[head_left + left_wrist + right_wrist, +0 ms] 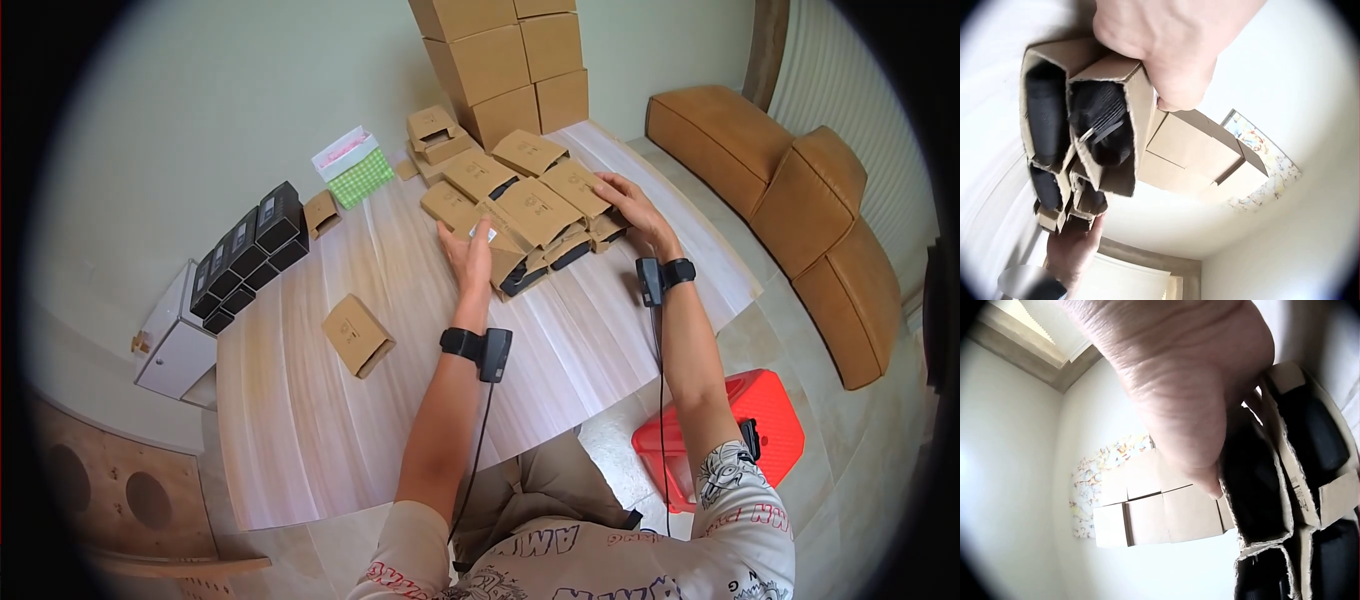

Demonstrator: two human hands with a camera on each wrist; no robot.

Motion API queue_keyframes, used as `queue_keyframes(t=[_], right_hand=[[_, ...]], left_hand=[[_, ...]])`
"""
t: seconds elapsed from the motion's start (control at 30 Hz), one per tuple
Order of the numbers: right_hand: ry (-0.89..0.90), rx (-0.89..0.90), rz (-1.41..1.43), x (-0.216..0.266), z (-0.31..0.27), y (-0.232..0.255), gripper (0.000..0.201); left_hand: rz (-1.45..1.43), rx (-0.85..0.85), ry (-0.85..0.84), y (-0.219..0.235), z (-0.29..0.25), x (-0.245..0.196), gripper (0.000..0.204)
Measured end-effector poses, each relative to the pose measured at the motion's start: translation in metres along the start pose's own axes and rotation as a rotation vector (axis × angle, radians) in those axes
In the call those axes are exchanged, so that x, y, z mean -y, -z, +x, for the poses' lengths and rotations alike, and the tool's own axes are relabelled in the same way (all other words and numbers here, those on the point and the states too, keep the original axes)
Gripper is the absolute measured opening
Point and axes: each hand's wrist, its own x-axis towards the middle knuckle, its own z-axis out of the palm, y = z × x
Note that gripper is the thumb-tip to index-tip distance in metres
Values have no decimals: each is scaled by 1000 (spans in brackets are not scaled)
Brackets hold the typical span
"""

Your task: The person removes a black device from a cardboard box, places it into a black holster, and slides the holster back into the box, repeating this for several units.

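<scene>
Several small brown cardboard boxes (540,210) lie in a two-layer group on the table. Their open ends show dark contents, and a box in the left wrist view holds a black ribbed item (1100,112). My left hand (468,258) rests against the group's left side, thumb over the top of a box with a white label. On the far right side my right hand (640,215) lies along the outer boxes, fingers extended over the top edge. In the right wrist view, black contents (1254,481) fill the open box ends beside the palm.
One cardboard box (358,335) lies alone at the left on the table (290,400). Black boxes (250,250) and a green checked container (357,172) stand along the far left edge. Large cartons (490,70) are stacked at the back. A red stool (765,420) stands at right.
</scene>
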Motion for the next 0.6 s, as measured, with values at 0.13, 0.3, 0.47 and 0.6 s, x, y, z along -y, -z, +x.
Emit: queue_keyframes(t=[0.13, 0.3, 0.47, 0.6], right_hand=[[-4, -7, -34, 2, -2, -4, 61], [-11, 1, 10, 3, -3, -6, 62], [-5, -7, -17, -2, 0, -4, 63], [-3, -16, -26, -4, 2, -3, 67]], left_hand=[[-132, 143, 71, 10, 17, -9, 93], [-1, 123, 96, 11, 37, -7, 74], [144, 36, 77, 7, 55, 7, 82], [37, 141, 136, 13, 60, 1, 101]])
